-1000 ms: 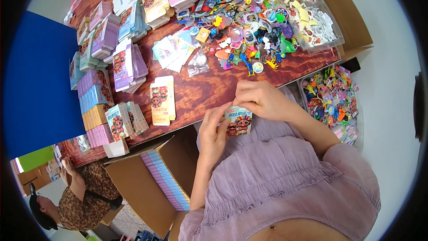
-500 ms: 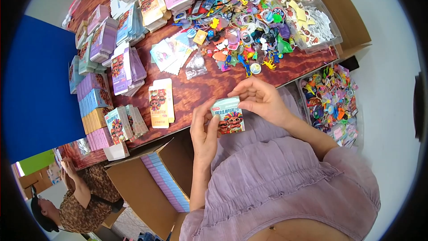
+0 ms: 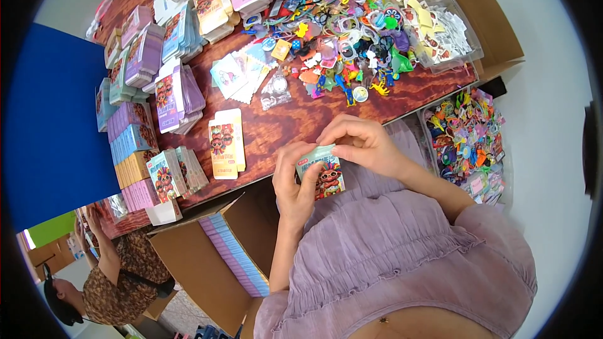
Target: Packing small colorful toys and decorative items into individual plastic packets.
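Observation:
Above my lap, close to the table's front edge, I hold a small mint-green printed box (image 3: pixel 330 182). My left hand (image 3: pixel 294 176) is closed round its left side, the thumb pressed on the printed front. At the box's top end, the fingertips of my right hand (image 3: pixel 358 141) pinch the light green flap, close to my left fingertips. Whether anything is inside the box is hidden. On the table to the left of my hands lies a flat yellow carton (image 3: pixel 225 144). Beyond them are a fan of pastel cards (image 3: pixel 239 75) and a clear packet with a round silvery piece (image 3: pixel 276 90).
Piles of small colourful toys (image 3: pixel 352 31) cover the far table. Stacked flat cartons (image 3: pixel 141 56) and a row of filled boxes (image 3: pixel 135 157) stand left. A cardboard box (image 3: pixel 195 257) sits below, a toy bin (image 3: pixel 468 144) at right. Another person (image 3: pixel 119 270) works at lower left.
My right fingers have come in over the top of the box and now pinch its flap. My left thumb has shifted right across the front, and the box's top end is more covered.

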